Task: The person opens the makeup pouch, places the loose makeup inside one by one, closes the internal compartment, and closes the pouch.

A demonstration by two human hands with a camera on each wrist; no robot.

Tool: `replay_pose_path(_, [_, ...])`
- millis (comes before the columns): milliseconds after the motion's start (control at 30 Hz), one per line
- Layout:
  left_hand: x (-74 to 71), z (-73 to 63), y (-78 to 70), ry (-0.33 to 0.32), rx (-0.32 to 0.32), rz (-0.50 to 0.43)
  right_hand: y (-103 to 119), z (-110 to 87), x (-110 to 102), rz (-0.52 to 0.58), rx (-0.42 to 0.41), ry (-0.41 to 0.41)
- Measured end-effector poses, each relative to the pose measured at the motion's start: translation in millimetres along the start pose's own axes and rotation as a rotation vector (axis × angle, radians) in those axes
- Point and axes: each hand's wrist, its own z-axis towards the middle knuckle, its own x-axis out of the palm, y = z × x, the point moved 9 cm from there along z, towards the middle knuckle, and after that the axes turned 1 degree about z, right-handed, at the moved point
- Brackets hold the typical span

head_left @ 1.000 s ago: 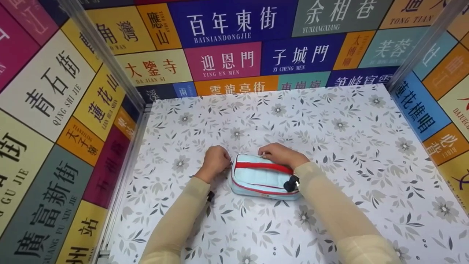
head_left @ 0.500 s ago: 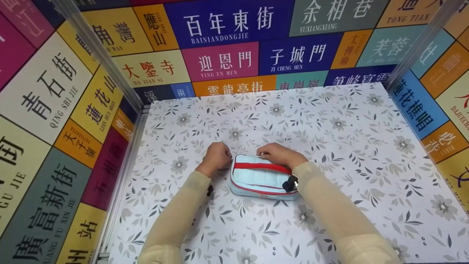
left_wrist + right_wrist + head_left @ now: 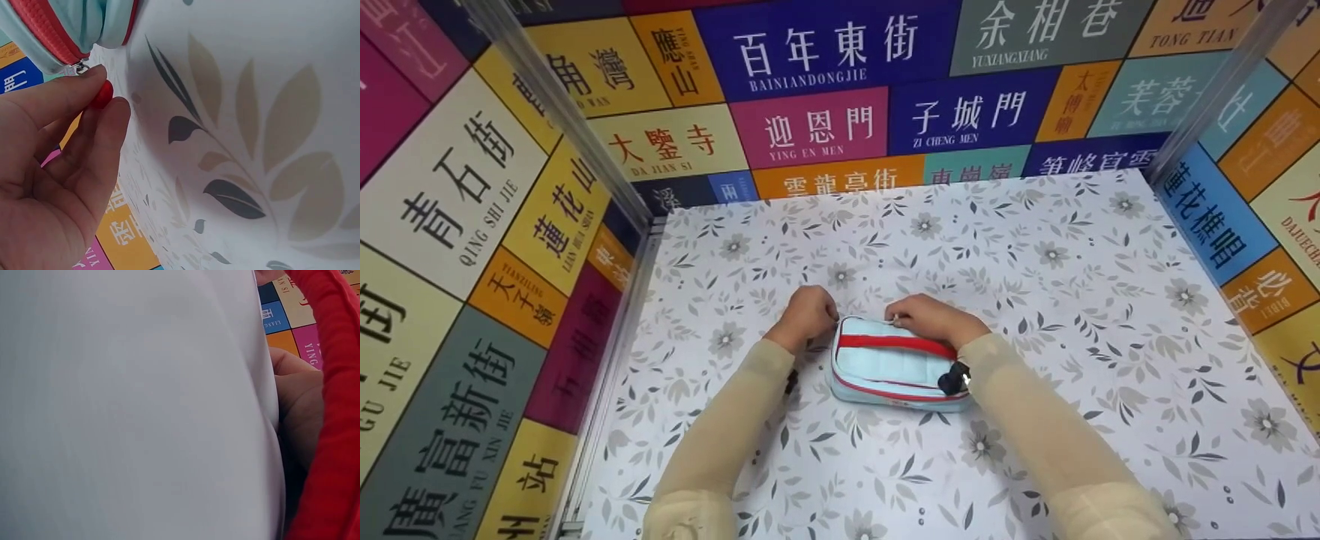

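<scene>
A light blue zippered pouch (image 3: 896,367) with red trim and a red carry strap (image 3: 896,342) lies on the patterned table. At its far left corner is my left hand (image 3: 810,313). In the left wrist view the thumb and fingers of that hand (image 3: 56,146) pinch a red zipper pull (image 3: 102,94), just below the metal slider (image 3: 77,68). My right hand (image 3: 936,319) grips the far edge of the pouch with curled fingers. The right wrist view is mostly filled by the pouch's pale top (image 3: 140,405); part of the right hand (image 3: 301,396) shows behind it, its fingertips hidden.
The floral-patterned table (image 3: 1035,300) extends around the pouch. Panels with Chinese lettering (image 3: 810,127) stand along its back and sides. A small black device (image 3: 955,379) sits at the right wrist, over the pouch's right end.
My left hand has moved a little away from me and to the right around the pouch's far left corner. The right hand keeps its place at the far edge.
</scene>
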Motion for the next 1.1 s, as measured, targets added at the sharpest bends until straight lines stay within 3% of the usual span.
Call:
replay_pose_path(433, [6.8, 19.0, -9.7, 0.065, 0.082, 0.077, 0, -1.5, -1, 0.025, 0.019, -0.01])
replay_pose_path(867, [15.4, 32.1, -15.2, 0.152, 0.139, 0.064, 3, -0.9, 2, 0.05, 0.013, -0.019])
replay_pose_path(1100, [17.8, 38.3, -15.6, 0.208, 0.166, 0.01, 3, -1.7, 0, 0.029, -0.014, -0.027])
